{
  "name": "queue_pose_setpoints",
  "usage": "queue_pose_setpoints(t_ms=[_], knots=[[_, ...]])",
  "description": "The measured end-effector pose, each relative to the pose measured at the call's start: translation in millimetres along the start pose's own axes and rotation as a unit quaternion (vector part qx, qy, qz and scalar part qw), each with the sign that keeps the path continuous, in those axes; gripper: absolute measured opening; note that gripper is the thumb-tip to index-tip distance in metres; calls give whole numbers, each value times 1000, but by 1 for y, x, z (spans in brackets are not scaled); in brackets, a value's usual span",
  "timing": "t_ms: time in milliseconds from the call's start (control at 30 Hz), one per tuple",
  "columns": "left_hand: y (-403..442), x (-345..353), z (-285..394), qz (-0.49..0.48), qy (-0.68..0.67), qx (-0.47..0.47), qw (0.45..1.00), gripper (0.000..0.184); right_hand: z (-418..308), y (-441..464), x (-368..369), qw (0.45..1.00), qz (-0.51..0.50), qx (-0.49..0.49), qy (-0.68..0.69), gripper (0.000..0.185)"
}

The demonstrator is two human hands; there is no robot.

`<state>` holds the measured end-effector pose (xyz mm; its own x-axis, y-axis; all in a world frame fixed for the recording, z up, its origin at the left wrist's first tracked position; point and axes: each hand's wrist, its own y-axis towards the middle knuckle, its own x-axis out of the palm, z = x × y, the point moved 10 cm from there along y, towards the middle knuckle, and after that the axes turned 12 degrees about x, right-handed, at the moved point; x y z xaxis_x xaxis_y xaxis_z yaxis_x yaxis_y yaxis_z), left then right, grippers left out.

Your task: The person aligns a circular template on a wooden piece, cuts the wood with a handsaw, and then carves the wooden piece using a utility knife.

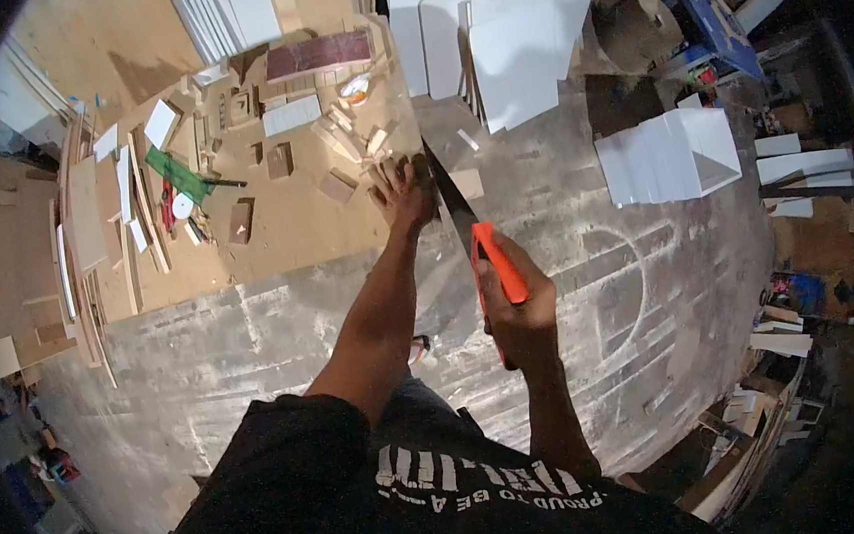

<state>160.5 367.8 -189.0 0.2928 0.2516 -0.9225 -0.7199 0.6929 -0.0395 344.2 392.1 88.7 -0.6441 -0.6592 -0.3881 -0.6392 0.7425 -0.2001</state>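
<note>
A handsaw with an orange handle [486,245] is gripped in my right hand [526,309], out past the table's right edge. Its dark blade [455,198] points forward and away from me, alongside that edge. My left hand [403,194] presses down at the near right corner of the wooden worktable [294,227], fingers spread, just left of the blade. Whatever lies under that palm is mostly hidden; a dark patch shows beside the fingers. Close by on the tabletop are a small wood block [337,186] and several pale wood offcuts [340,138].
A green tool or strip [177,173], a white roll [182,205] and a reddish board [317,56] lie on the table. White panels [521,54] lean at the back. A white box [674,155] stands on the concrete floor [588,274] to the right. Wood scraps line both sides.
</note>
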Motion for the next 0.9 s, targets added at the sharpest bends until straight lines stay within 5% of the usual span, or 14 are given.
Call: queue_pose_setpoints(t_ms=[100,200,267,300,400,567,700,767,900], knots=[[0,-14,2,-20,-62,-30,997,65,27,48,36,995,31,-84,-44,37],[-1,-14,1,-30,-67,-36,997,64,22,97,65,999,-41,-12,-16,36],[-1,-2,-3,-18,-37,-14,999,64,22,73,46,999,-33,17,-25,36],[11,-8,1,-5,-62,-20,998,65,12,51,30,998,0,-56,-33,36],[-2,-13,3,-52,-56,-27,997,66,4,6,9,1000,-16,24,-2,36],[-9,-16,7,-38,-73,-32,996,62,43,101,61,997,2,-78,-9,34],[5,-24,4,-29,-67,-33,997,63,29,58,38,997,9,-76,-27,34],[-1,-9,3,-26,-47,-26,998,65,-1,0,7,999,-14,42,-7,35],[-2,-21,7,-50,-69,-37,996,65,14,34,24,996,31,-73,-37,36]])
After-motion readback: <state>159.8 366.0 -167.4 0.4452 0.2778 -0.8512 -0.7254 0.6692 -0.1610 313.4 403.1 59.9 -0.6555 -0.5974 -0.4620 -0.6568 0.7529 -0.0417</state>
